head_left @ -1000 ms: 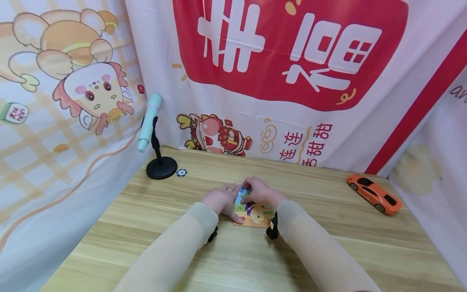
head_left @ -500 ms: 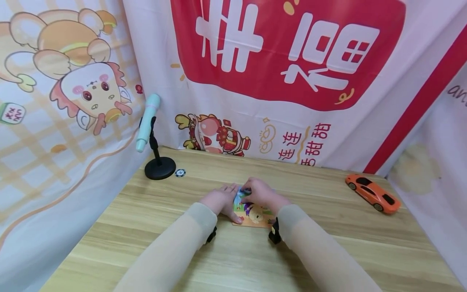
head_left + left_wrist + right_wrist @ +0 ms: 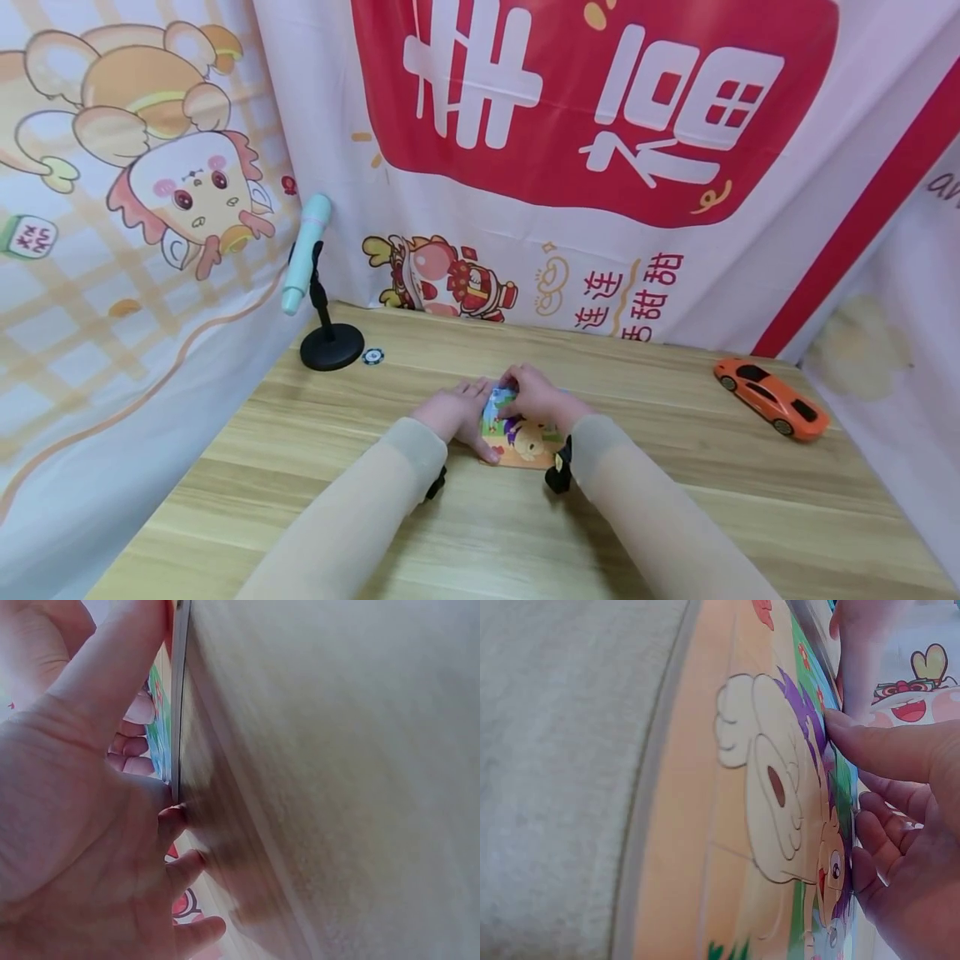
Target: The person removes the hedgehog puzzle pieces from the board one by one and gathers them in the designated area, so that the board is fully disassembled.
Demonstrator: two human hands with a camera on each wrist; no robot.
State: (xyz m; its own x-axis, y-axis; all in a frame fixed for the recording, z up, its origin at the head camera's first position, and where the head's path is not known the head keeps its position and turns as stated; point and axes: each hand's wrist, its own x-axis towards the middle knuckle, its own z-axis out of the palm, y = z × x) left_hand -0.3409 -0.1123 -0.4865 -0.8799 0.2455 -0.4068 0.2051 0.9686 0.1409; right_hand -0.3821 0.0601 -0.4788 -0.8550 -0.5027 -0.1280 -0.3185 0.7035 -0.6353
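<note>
1. Apparently, most is done: the flat rectangular board with a bright cartoon print (image 3: 528,443), flat on the pale wood-grain desk (image 3: 480,537), looks whole where visible, with thin seams.
2. The left hand (image 3: 459,414) lies along its left edge, fingers straight and spread.
3. The right hand (image 3: 538,397) touches the print's far part, fingers curled; whether they pinch anything, or what remains beneath, I cannot tell.
4. Farther back stands a mint-green microphone (image 3: 305,254).
</note>
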